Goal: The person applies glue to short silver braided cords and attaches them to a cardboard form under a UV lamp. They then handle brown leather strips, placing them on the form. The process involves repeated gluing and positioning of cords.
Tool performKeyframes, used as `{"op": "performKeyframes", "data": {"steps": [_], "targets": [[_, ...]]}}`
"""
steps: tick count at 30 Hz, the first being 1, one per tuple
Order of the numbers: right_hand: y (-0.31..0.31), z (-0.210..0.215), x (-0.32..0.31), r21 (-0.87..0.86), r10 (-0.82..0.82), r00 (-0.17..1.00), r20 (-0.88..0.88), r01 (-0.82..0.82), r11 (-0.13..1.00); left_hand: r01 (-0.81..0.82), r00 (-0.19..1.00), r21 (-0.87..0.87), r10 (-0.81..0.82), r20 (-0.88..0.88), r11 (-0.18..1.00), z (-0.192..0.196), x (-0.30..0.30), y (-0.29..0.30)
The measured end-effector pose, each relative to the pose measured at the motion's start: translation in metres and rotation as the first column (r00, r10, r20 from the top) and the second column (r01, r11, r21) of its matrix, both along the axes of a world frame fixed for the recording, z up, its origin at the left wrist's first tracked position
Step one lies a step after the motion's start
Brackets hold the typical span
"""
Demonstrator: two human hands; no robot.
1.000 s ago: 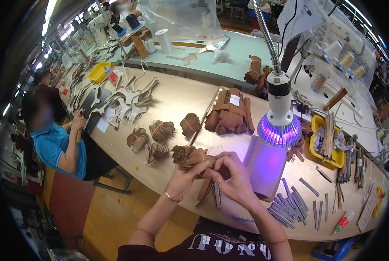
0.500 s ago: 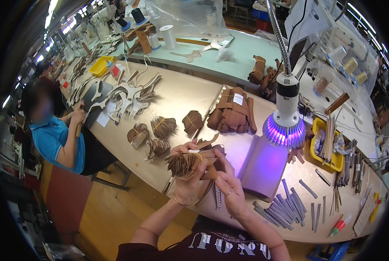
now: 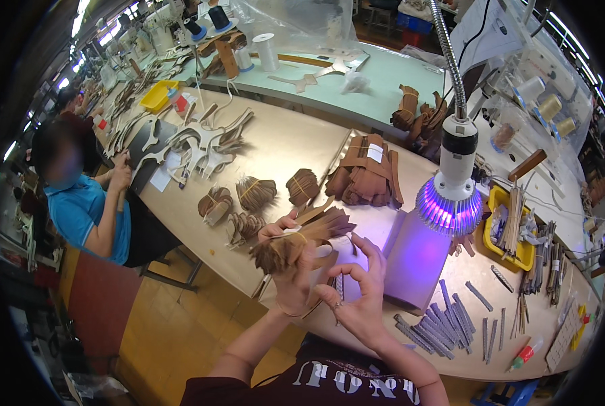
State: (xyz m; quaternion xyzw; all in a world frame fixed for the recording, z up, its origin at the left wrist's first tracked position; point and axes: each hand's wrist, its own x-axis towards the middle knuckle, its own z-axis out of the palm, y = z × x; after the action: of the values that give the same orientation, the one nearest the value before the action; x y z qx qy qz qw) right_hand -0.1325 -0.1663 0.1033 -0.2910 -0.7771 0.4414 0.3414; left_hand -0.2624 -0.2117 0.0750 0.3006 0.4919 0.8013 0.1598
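Observation:
My left hand point(image 3: 293, 284) grips a bundle of brown leather strips point(image 3: 326, 227), held together by a thin yellow band, with fanned-out ends on both sides. A small white tag shows near the band. To the right of the bundle, my right hand point(image 3: 358, 301) has its thumb and fingers apart in a wide curve, with nothing visible between them. Whether a fingertip touches a strip end I cannot make out. Beyond the bundle lie smaller banded bundles of brown pieces point(image 3: 256, 194) and a large tied stack of brown leather point(image 3: 368, 172).
A lamp with a violet glow point(image 3: 450, 203) hangs over a brown curved block point(image 3: 417, 264). Grey braided strips point(image 3: 444, 325) lie at the right, near a yellow basket point(image 3: 512, 250) of thin strips. White-and-brown cut pieces point(image 3: 201, 145) lie at the left, by a co-worker in blue point(image 3: 89, 216).
My right hand has let go of the strip end it was pinching, and its fingers have spread. The bundle in my left hand has tilted slightly, its right-hand ends fanning out more.

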Motion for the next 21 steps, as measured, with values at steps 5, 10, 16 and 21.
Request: {"op": "performKeyframes", "data": {"steps": [5,10,16,21], "targets": [[-0.003,-0.009,-0.008,-0.024,-0.089,0.996,-0.008,0.089,0.996,-0.032,0.994,0.043,0.037,-0.106,0.999,-0.005,0.008,0.004],[0.003,-0.022,-0.014,-0.452,-0.05,0.975,-0.216,-0.054,0.89,0.03,0.985,0.07,-0.018,-0.17,0.997,-0.006,0.01,0.008],[0.025,-0.009,0.008,-0.749,0.077,0.962,-0.261,-0.252,0.613,0.256,0.893,0.15,-0.293,0.342,0.955,0.001,-0.002,0.002],[0.042,0.043,0.039,-0.455,0.371,0.837,0.403,-0.169,0.875,0.277,0.936,-0.179,-0.222,0.273,0.944,0.01,-0.03,-0.017]]}}
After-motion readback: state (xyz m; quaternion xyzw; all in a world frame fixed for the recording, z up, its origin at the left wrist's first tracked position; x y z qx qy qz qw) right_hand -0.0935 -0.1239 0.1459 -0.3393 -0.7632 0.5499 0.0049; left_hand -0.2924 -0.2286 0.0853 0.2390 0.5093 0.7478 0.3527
